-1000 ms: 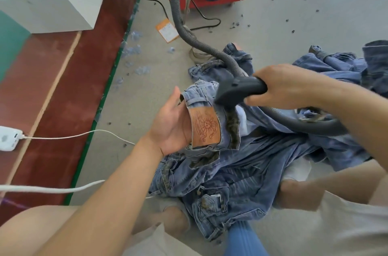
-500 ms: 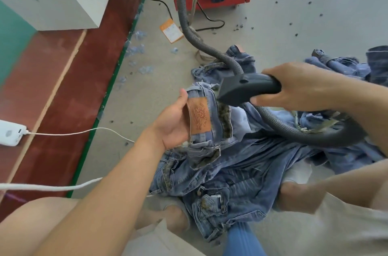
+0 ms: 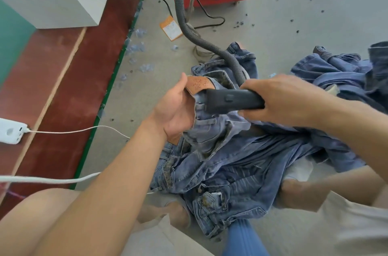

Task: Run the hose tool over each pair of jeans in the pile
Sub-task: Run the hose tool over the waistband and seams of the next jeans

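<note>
Grey concrete floor [image 3: 273,31] is strewn with a rumpled pile of faded blue jeans [image 3: 241,163]. One pair's waistband, with its tan leather patch [image 3: 197,85], is gripped by the left hand [image 3: 176,109]. A matte black nozzle [image 3: 233,100], fed by a ribbed grey hose [image 3: 189,31], is clasped in the right hand [image 3: 281,100] and pressed against the denim.

The black nozzle [image 3: 233,101] is being swung level in the right hand [image 3: 285,100], its mouth now being pressed against the denim waistband [image 3: 201,106] just beside the left fingers, where before it was being held tilted above. The leather patch [image 3: 197,85] is being folded back over the left hand [image 3: 176,109], so less of its face is being shown beneath the thumb.
</note>
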A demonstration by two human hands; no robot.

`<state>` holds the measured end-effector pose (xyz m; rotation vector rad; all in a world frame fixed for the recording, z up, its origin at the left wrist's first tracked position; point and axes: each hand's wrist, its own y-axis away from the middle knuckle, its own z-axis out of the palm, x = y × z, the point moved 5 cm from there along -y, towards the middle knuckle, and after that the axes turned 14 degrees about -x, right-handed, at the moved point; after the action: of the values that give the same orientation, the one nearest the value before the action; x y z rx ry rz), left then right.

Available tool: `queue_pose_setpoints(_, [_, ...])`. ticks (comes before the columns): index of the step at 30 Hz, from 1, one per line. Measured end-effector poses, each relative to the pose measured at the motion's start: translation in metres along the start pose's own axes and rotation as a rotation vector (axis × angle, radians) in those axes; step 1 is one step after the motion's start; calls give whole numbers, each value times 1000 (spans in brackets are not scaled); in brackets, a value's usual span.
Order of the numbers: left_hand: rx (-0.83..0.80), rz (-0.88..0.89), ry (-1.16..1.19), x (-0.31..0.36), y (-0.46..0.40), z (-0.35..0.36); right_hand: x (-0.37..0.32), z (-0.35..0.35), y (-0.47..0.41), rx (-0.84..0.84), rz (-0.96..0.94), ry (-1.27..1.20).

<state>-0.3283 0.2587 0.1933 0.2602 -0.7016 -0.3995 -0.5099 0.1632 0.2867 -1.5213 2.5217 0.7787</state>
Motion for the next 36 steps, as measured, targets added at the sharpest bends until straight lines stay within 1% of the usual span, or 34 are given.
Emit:
queue_pose_setpoints(2, [-49, 5, 10, 2, 0, 6, 12, -5, 4, 13, 32, -5])
queue_pose_setpoints(3, [-25, 9, -37, 3, 0, 7, 18, -7, 6, 27, 47, -14])
queue_pose_setpoints(6, [158, 11, -150, 5, -2, -3, 32, -14, 9, 63, 87, -32])
queue_pose_setpoints(8, [191, 4, -137, 4, -1, -7, 38, -20, 10, 68, 115, -39])
queue_pose_setpoints(10, [144, -19, -130, 2, 1, -2, 37, -21, 9, 47, 116, -22])
queue_pose_setpoints(13, [-10, -87, -131, -5, 2, 6, 21, -13, 1, -8, 64, -11])
queue_pose_setpoints(16, [-120, -129, -99, -12, 3, 12, 5, -13, -6, 47, -28, -115])
queue_pose_setpoints(18, [-123, -119, -75, -11, 3, 12, 7, -25, -5, 106, -24, -198])
queue_pose_setpoints(20, [-94, -79, -34, -7, 3, 9, 18, -37, 1, 121, 24, -194])
queue_pose_setpoints(22, [-98, -43, -28, -3, 4, 6, 31, -41, 9, 73, 90, -152])
queue_pose_setpoints(24, [-125, -49, -31, -3, 4, 8, 35, -33, 12, 8, 132, -74])
queue_pose_setpoints(27, [-168, -89, -65, -6, 2, 15, 18, -19, 5, -7, 88, 43])
queue_pose_setpoints(30, [-184, -102, -141, -6, 2, 18, 4, -15, -4, 66, -23, -66])
queue_pose_setpoints(32, [-185, -102, -142, -6, 1, 19, 3, -19, -5, 90, -65, -162])
queue_pose_setpoints(34, [-206, -93, -100, -5, 2, 21, 9, -27, -3, 103, -51, -195])
queue_pose_setpoints(36, [-223, -80, -80, -3, 4, 21, 18, -33, 2, 83, -2, -149])
